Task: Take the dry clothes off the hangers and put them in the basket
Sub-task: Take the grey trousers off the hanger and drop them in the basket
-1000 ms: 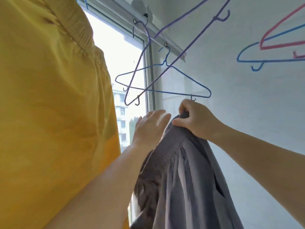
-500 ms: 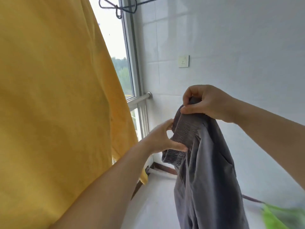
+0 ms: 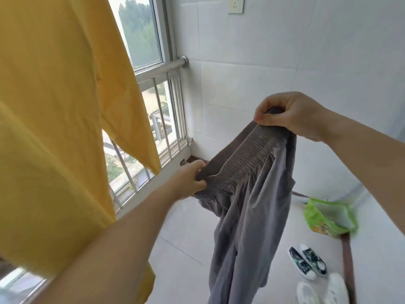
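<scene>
Laundry comes first by size: we count one large yellow cotton garment (image 3: 54,128) hanging at the left, against the barred window (image 3: 162,119), our landmark. Its hanger is out of view, so we judge it not yet taken down.

Next, to the right of the window, we hold one pair of grey trousers with a ribbed elastic waistband (image 3: 245,194), free of any hanger and dangling toward the floor. Our right hand (image 3: 291,115) is curled tight, pinching the waistband's upper end; our left hand (image 3: 188,183), lower and nearer the window, grips the other end between thumb and fingers. So the step in hand is carrying this piece to the basket.

Farther right of the window, on the floor, lies one green soft-sided bag-like container (image 3: 328,218), blurred; we cannot tell whether it is the basket. If it is, the next move calls for swinging the trousers over its mouth and letting both ends go.

Smallest, farthest from the window: two dark patterned sneakers (image 3: 306,262) and two white shoes (image 3: 322,290).
</scene>
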